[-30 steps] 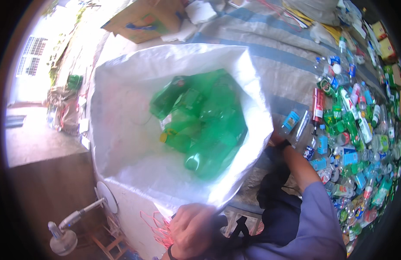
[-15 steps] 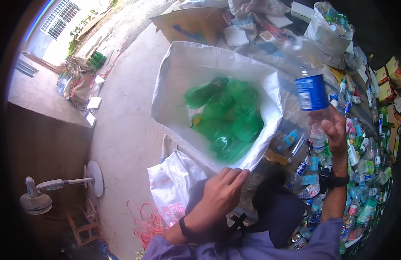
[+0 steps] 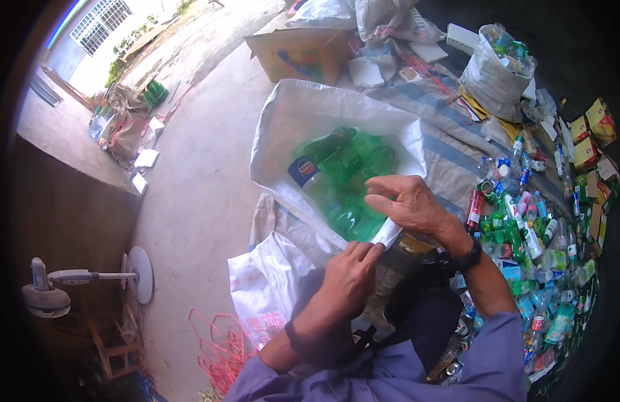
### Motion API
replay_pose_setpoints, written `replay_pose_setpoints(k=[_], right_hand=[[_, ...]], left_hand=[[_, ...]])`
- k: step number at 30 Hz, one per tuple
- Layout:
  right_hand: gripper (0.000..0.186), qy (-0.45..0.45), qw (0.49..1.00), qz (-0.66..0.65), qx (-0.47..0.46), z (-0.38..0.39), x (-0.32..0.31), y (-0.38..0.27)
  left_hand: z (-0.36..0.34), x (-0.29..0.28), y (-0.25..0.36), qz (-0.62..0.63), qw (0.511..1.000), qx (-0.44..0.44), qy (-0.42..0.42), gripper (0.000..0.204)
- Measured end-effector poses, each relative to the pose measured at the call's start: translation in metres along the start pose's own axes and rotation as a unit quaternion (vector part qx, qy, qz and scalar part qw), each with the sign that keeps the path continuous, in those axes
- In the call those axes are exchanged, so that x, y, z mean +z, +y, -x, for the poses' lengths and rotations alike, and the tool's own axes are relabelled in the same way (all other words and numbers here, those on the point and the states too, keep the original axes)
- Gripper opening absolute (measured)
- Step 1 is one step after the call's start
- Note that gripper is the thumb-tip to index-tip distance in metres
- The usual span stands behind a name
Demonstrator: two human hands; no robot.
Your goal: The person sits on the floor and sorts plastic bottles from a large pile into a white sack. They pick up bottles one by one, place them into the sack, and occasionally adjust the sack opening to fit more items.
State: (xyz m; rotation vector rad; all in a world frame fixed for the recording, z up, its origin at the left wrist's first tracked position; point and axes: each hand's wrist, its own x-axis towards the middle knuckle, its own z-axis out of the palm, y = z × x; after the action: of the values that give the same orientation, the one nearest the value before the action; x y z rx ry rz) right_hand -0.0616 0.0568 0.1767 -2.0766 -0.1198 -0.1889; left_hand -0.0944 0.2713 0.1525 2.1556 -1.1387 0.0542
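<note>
At the frame's centre, the left hand (image 3: 353, 273) pinches the near rim of the white sack (image 3: 273, 144), apparently keeping its mouth spread. The right hand (image 3: 412, 206), loosely curled and seemingly grasping nothing, hangs over the sack's right side. Green bottles (image 3: 342, 164) and a blue-labelled bottle (image 3: 303, 171) lie inside, walled in together.

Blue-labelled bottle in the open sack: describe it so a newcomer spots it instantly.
Start at the big open white sack in mid-picture, its near rim pinched by the left hand. Inside lies a heap of green bottles; the blue-labelled bottle sits at that heap's left edge. Its dark blue patch with a round emblem stands out against the green.
</note>
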Motion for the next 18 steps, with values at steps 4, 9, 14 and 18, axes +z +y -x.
replay_pose_setpoints(k=[4,9,14,18], right_hand=[[0.030,0.079,0.987,-0.073,0.116,0.031,-0.035,0.018],[0.030,0.162,0.973,0.039,0.161,0.073,-0.113,0.068],[0.034,0.225,0.921,-0.036,0.317,0.152,-0.166,0.134],[0.033,0.273,0.849,-0.085,0.444,0.234,-0.133,0.214]], left_hand=[[-0.001,-0.004,0.001,-0.009,1.000,-0.016,0.004,0.038],[-0.006,-0.003,0.002,-0.018,1.000,-0.006,0.013,0.034],[-0.013,0.002,0.011,-0.008,1.000,-0.023,0.011,0.022],[-0.019,0.004,0.015,-0.014,1.000,-0.013,0.009,0.025]])
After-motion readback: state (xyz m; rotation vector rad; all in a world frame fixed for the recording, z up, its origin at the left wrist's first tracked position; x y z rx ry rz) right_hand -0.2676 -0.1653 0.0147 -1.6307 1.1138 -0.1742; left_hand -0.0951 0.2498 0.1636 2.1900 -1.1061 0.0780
